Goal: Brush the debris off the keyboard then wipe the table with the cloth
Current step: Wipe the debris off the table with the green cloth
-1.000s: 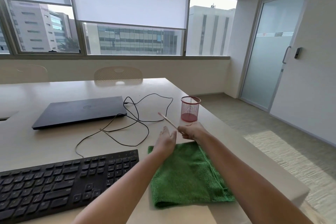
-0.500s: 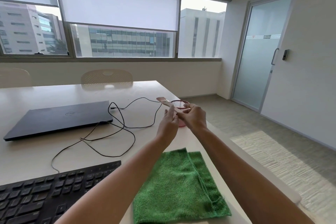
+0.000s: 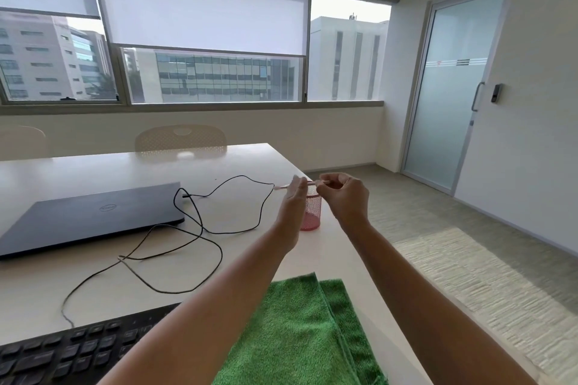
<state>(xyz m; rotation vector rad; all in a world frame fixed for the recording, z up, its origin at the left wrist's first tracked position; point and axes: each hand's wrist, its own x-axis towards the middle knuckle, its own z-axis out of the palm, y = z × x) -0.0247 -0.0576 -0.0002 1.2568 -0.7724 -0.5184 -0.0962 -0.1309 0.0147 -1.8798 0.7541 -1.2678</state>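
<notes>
My right hand (image 3: 344, 197) pinches a thin wooden-handled brush (image 3: 281, 187) and holds it level above the rim of a red mesh cup (image 3: 311, 212). The brush's far end sticks out to the left past my left hand (image 3: 295, 197), whose straight fingers stand in front of the cup and touch the brush. A folded green cloth (image 3: 300, 334) lies on the white table (image 3: 78, 284) under my forearms. The black keyboard (image 3: 72, 350) sits at the bottom left, partly cut off by the frame.
A closed dark laptop (image 3: 93, 216) lies at the left, with a black cable (image 3: 200, 228) looping from it across the table toward the keyboard. The table's right edge runs just past the cup and cloth. Chairs (image 3: 181, 141) stand behind the table; a glass door (image 3: 453, 87) is at the right.
Both hands have risen from the cloth and moved away to the red cup, carrying the brush. The view has tilted up, so less of the keyboard shows.
</notes>
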